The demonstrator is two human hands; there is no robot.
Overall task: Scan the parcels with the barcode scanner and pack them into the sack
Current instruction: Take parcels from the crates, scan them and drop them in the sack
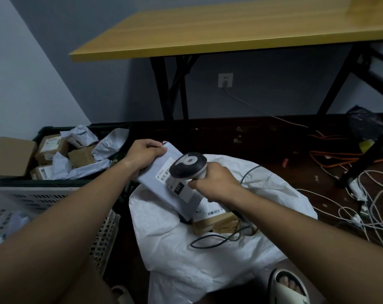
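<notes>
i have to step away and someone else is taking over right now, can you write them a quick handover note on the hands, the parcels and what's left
Left hand: grips the far end of a white mailer parcel, label side up, above the sack.
Right hand: holds the barcode scanner, its head over the mailer's label.
Sack: white, open on the floor in front, with one cardboard box parcel already inside; the scanner's cable trails across it.
Done: at least that one box is packed.
Left: finish scanning the mailer and drop it in the sack, then work through the boxes and mailers in the black crate on the left.
</notes>
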